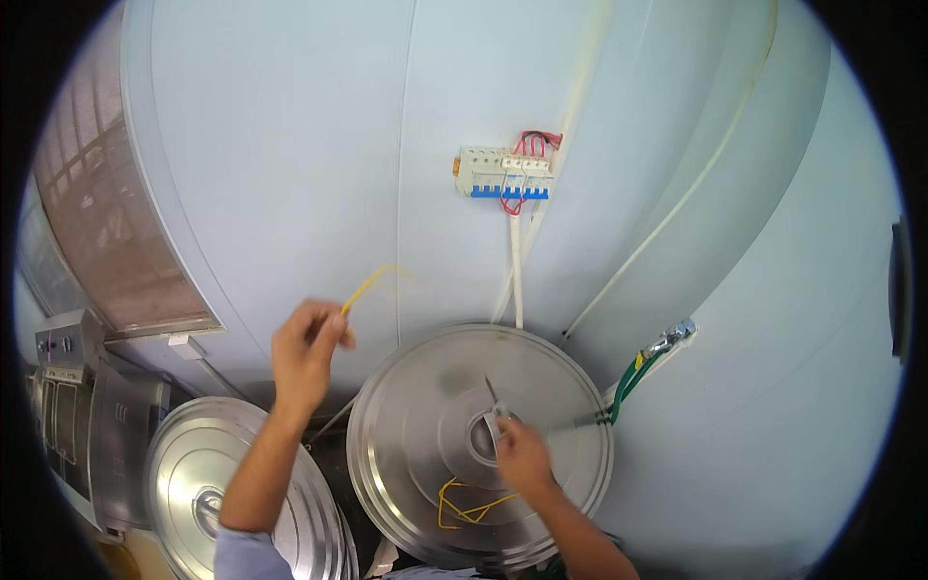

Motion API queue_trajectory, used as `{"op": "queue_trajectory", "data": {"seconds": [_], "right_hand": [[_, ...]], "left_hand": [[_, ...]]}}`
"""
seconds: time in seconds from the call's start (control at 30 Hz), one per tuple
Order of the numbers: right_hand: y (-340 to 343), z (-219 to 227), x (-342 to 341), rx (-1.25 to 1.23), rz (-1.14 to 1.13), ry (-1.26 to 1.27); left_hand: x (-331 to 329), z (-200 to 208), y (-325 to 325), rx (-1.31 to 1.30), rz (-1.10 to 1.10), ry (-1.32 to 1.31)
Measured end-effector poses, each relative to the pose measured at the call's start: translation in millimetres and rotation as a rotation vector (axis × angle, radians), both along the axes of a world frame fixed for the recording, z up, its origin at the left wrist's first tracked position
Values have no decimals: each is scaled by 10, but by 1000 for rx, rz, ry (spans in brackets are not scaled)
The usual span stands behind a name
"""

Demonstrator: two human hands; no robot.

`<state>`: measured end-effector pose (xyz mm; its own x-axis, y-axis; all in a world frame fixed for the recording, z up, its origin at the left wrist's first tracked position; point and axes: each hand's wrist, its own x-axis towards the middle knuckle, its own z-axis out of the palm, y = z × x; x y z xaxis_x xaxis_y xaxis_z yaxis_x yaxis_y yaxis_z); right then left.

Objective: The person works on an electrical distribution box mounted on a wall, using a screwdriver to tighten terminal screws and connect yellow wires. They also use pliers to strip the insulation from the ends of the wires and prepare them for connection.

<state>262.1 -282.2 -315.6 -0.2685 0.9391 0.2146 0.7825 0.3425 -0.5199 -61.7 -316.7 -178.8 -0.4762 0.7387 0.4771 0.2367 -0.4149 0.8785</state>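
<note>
One yellow wire [362,291] pinched in left fingers [332,327], angling up-right.

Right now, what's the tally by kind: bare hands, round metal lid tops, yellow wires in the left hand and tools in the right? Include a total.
Bare hands: 2 (left hand, right hand)
Round metal lid tops: 2 (middle lid, side lid)
Yellow wire in left hand: 1
Blurred tool in right hand: 1
Total: 6
</note>
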Motion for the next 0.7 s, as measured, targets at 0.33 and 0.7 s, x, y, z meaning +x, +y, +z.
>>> {"op": "queue_trajectory", "data": {"seconds": [0.33,0.7], "right_hand": [[1149,1981,-225,152,34,864],[1695,2140,-620,208,57,804]], "left_hand": [[137,1687,2094,62,16,535],[333,1870,2785,36,34,631]]}}
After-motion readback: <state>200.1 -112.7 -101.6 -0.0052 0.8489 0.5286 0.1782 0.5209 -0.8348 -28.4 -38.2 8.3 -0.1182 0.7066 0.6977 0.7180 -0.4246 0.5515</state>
